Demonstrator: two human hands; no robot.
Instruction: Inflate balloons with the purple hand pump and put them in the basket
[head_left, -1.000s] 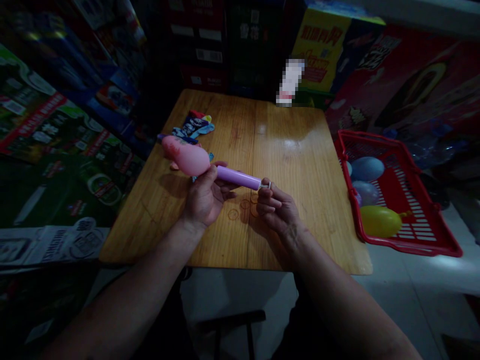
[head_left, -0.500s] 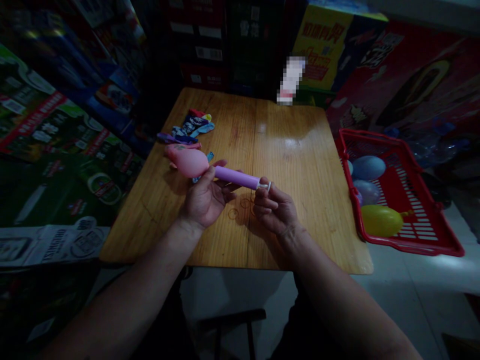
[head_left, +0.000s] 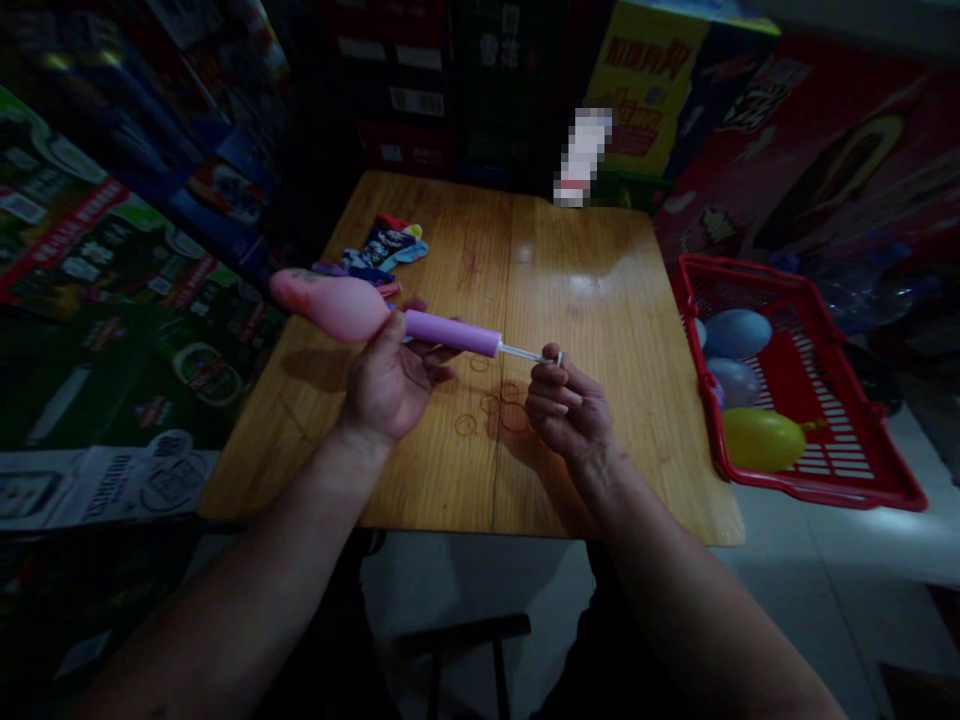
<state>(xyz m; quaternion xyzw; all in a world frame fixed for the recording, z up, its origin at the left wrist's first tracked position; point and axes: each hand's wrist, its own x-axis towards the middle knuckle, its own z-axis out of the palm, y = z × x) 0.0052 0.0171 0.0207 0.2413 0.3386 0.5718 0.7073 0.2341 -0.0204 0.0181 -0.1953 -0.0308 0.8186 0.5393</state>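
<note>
My left hand (head_left: 394, 375) is closed around the nozzle end of a purple balloon pump (head_left: 454, 333), pinching the neck of a pink balloon (head_left: 337, 303) there. The balloon is partly filled and points left, over the table's left side. My right hand (head_left: 570, 405) grips the white pull handle at the pump's other end, with the thin white rod drawn partly out of the barrel. Below the pump several rubber bands (head_left: 514, 416) lie on the wooden table (head_left: 600, 300). Uninflated balloons (head_left: 386, 250) in several colours are heaped at the table's back left.
A red basket (head_left: 892, 490) stands right of the table; it holds a yellow balloon (head_left: 763, 440), a blue balloon (head_left: 737, 333) and a pale one. Green cartons (head_left: 135, 370) are stacked on the left. A dark stool (head_left: 465, 632) is below the front edge.
The pump rod has been pulled out as my hands moved apart. The pink balloon has swung left and looks longer and fuller.
</note>
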